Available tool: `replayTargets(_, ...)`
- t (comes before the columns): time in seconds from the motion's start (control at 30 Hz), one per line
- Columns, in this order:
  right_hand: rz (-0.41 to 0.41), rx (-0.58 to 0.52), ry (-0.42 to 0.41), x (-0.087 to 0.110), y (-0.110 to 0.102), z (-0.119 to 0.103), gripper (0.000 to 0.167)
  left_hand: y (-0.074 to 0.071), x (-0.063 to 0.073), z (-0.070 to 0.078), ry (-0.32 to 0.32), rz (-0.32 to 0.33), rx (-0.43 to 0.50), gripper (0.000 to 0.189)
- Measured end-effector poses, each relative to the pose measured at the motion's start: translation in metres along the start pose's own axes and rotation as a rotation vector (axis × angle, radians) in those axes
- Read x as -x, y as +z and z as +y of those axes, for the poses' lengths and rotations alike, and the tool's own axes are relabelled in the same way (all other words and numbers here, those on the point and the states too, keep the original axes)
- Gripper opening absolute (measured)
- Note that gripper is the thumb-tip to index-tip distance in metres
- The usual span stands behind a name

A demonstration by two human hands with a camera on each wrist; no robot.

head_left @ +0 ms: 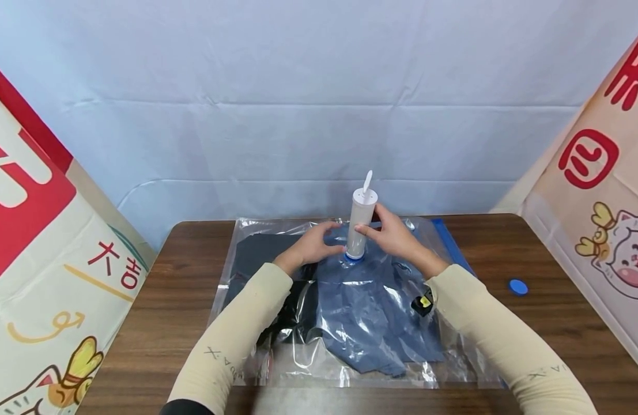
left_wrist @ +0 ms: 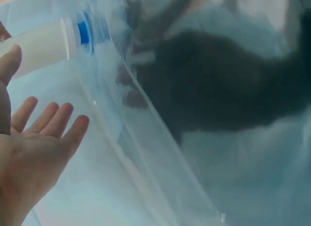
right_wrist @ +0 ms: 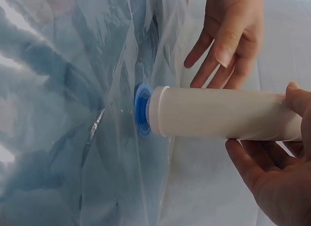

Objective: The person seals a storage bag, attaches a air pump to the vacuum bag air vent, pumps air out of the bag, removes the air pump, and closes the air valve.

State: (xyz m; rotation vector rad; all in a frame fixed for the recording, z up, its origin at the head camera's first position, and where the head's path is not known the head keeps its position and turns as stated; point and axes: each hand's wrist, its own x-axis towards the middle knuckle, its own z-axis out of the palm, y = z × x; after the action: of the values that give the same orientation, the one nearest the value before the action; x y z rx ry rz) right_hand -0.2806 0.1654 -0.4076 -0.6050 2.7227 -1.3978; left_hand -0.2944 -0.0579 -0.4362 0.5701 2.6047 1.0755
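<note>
A white hand pump (head_left: pixel 359 230) stands nearly upright, its handle at the top, on the blue valve (right_wrist: pixel 142 110) of a clear vacuum storage bag (head_left: pixel 298 360). Dark and blue-grey folded clothes (head_left: pixel 360 311) lie inside the bag. My right hand (head_left: pixel 396 235) holds the pump's barrel from the right, thumb on the near side and fingers curled behind. On the other side, my left hand (head_left: pixel 312 246) hovers with spread fingers beside the barrel's lower part. In the right wrist view a gap shows between those fingers and the valve.
A round blue cap (head_left: pixel 518 287) lies on the brown wooden table (head_left: pixel 552 334), right of the bag. A blue strip (head_left: pixel 452 245) runs along the bag's right edge. Pale cloth (head_left: pixel 298 115) hangs behind the table, with printed banners (head_left: pixel 604 230) at both sides.
</note>
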Motion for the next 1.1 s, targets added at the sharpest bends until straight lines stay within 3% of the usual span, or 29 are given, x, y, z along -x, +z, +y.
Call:
replayTargets(0.17,0.004,0.01,-0.008,0.0,0.0,0.001,0.062,0.014,-0.005,0.006,0.04,0.023,0.073,0.067)
replayTargets(0.27,0.013,0.004,-0.003,0.0,0.001,0.0,0.061,0.021,-0.008,0.01,0.073,0.071,0.102,0.061)
replayTargets(0.47,0.002,-0.023,-0.013,-0.002,-0.002,0.0,0.062,0.026,-0.012,0.013,0.061,0.159,0.099,0.053)
replayTargets(0.8,0.0,-0.193,-0.115,-0.006,-0.019,-0.009,0.062,0.027,-0.014,0.013,0.053,0.156,0.097,0.054)
replayTargets(1.1,0.039,-0.157,-0.123,-0.009,-0.021,-0.01,0.049,0.022,-0.013,0.013,0.066,0.109,0.089,0.054)
